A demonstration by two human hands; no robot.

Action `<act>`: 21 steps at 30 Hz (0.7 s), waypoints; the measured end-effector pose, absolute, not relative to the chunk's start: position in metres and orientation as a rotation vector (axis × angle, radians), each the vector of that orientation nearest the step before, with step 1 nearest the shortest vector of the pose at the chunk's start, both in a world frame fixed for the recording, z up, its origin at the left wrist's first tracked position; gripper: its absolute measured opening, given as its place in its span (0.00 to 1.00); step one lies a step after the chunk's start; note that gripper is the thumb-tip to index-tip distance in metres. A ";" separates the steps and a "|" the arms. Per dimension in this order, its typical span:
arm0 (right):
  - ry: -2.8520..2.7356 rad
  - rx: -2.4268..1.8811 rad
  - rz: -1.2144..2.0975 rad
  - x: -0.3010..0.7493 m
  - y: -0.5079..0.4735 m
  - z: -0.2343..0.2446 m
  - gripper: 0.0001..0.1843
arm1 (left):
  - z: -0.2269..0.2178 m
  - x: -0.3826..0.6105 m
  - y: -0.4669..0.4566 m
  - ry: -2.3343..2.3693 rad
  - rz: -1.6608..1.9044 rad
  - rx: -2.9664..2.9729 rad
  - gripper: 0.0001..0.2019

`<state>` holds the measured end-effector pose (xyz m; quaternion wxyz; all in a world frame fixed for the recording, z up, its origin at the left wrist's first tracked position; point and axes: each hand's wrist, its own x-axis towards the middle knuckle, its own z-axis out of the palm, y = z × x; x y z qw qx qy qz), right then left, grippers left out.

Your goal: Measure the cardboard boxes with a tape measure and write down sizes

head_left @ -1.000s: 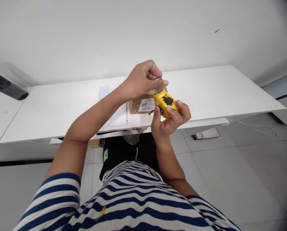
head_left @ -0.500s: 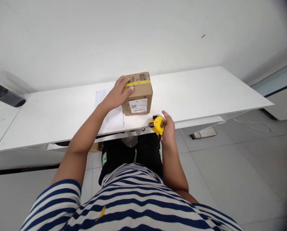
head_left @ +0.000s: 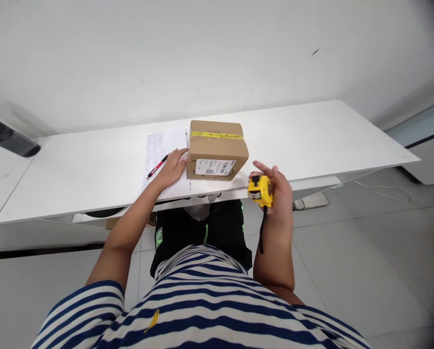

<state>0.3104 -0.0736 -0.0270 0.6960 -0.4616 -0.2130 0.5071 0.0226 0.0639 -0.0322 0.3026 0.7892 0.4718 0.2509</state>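
Note:
A brown cardboard box (head_left: 217,145), with yellow tape across its top and a white label on its front, sits on the white table. At its left side is my left hand (head_left: 173,168), fingers stretched out, the tips at the box's lower left edge and the palm over the papers (head_left: 173,138). A red and black pen (head_left: 157,166) lies on the papers just left of that hand. My right hand (head_left: 280,191) holds a yellow tape measure (head_left: 260,191) in front of the table's front edge, its index finger extended. A black strap hangs from the tape measure.
The white table (head_left: 311,131) runs along a pale wall. A dark, rounded object (head_left: 9,138) juts in at the far left. Below the table on the right, a flat whitish object (head_left: 311,200) and a white cable (head_left: 384,190) lie on the tiled floor.
The box has been turned, and its label side looks wider. My left hand has come off its top to its left side, exposing the pen. My right hand has moved right with the tape measure.

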 end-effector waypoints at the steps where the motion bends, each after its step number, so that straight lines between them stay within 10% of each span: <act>1: -0.488 -1.025 1.055 0.315 -0.077 -0.023 0.34 | -0.032 0.022 0.064 1.264 0.646 2.113 0.34; 10: -0.827 -0.968 0.381 0.266 -0.080 0.037 0.16 | 0.017 0.052 -0.002 1.286 1.308 2.039 0.19; 21: -1.405 -0.950 -0.188 0.252 -0.035 0.017 0.35 | 0.055 0.068 -0.040 0.718 0.795 1.505 0.30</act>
